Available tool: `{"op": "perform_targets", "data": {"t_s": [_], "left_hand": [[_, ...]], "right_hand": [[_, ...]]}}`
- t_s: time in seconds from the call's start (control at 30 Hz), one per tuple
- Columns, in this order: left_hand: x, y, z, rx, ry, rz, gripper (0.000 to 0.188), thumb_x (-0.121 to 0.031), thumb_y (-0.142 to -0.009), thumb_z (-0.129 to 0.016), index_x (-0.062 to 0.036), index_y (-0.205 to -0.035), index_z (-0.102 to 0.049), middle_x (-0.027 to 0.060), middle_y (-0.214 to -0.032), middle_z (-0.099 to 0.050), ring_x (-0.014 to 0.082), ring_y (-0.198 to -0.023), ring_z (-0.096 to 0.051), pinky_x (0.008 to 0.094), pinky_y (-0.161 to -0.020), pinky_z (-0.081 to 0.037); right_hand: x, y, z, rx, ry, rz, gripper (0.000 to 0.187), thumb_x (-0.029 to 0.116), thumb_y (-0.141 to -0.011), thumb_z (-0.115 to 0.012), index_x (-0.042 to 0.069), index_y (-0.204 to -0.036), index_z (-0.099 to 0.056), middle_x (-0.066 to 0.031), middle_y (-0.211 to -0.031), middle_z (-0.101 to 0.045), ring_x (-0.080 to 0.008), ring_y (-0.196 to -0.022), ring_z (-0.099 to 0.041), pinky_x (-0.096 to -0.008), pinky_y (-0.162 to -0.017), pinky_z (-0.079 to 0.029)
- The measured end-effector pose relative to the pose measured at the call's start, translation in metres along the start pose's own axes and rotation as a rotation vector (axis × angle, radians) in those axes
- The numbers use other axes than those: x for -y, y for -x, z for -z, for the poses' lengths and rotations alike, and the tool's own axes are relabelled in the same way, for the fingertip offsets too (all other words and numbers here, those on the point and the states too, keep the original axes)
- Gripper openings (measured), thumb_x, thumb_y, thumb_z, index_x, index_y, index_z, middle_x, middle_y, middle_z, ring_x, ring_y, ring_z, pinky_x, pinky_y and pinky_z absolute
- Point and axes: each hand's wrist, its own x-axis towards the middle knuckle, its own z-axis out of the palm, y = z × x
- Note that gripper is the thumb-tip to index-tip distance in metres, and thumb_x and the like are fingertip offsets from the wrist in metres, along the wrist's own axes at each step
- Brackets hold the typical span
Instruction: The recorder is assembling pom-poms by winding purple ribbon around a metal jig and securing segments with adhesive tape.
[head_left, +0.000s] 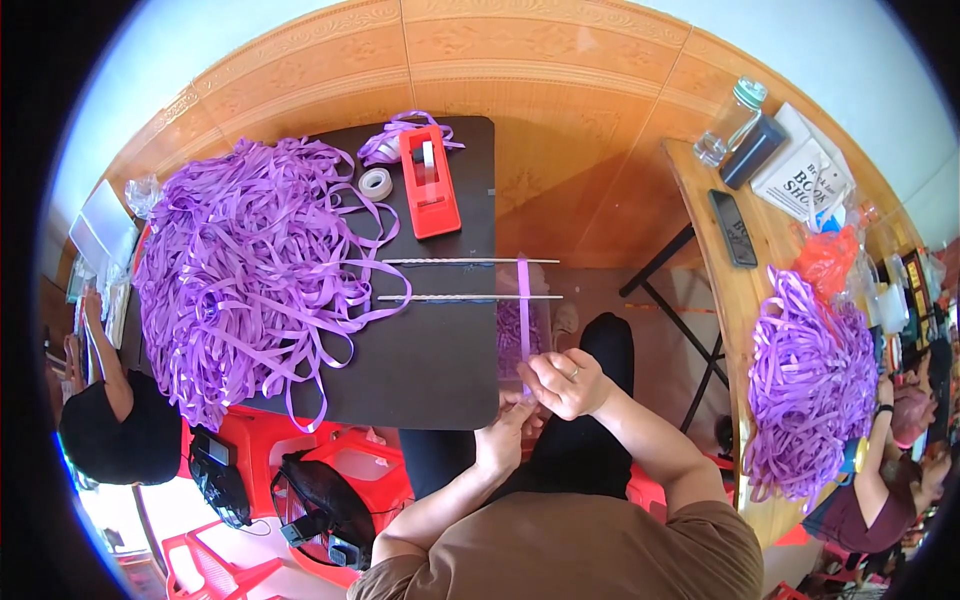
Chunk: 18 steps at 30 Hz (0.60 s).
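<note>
A strip of purple ribbon [525,325] runs from the farther of two thin twisted metal rods [455,262], across the nearer rod, and down to my hands. Both rods jut out past the right edge of the dark table [430,365]. My right hand [568,384], with a ring on one finger, is closed on the ribbon's near end. Just below it and close against it, my left hand [507,428] pinches the same ribbon; its fingertips are partly hidden. A large tangled heap of purple ribbon [240,260] covers the table's left side.
A red tape dispenser [430,185], a tape roll [375,184] and a small ribbon bundle [385,142] lie at the table's back. Below the rods is a bin of purple pieces [510,345]. A wooden table [715,260] at right bears another ribbon heap [808,390]. Other people sit nearby.
</note>
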Motion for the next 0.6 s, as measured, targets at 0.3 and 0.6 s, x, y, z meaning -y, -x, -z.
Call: {"op": "perform_targets", "data": {"t_s": [0.3, 0.6], "left_hand": [[-0.003, -0.011, 0.007, 0.249, -0.007, -0.042, 0.036, -0.009, -0.092, -0.056, -0.0012, -0.125, -0.047, 0.0042, -0.097, -0.06, 0.0075, -0.077, -0.056, 0.0186, -0.057, -0.045], [0.0, -0.035, -0.019, 0.123, -0.085, -0.087, 0.038, -0.015, -0.095, -0.052, -0.0062, -0.132, -0.044, 0.0064, -0.107, -0.059, 0.0101, -0.079, -0.057, 0.0209, -0.066, -0.043]], "right_hand": [[-0.011, -0.039, 0.021, -0.075, -0.103, -0.049, 0.027, 0.008, -0.061, -0.07, 0.0, -0.087, -0.067, -0.0095, -0.087, -0.062, -0.0178, -0.064, -0.057, -0.0259, -0.05, -0.034], [-0.088, -0.095, 0.016, -0.073, -0.278, -0.329, 0.022, 0.0, -0.065, -0.064, 0.0, -0.087, -0.064, -0.0095, -0.078, -0.058, -0.0245, -0.063, -0.055, -0.0342, -0.055, -0.04]]}}
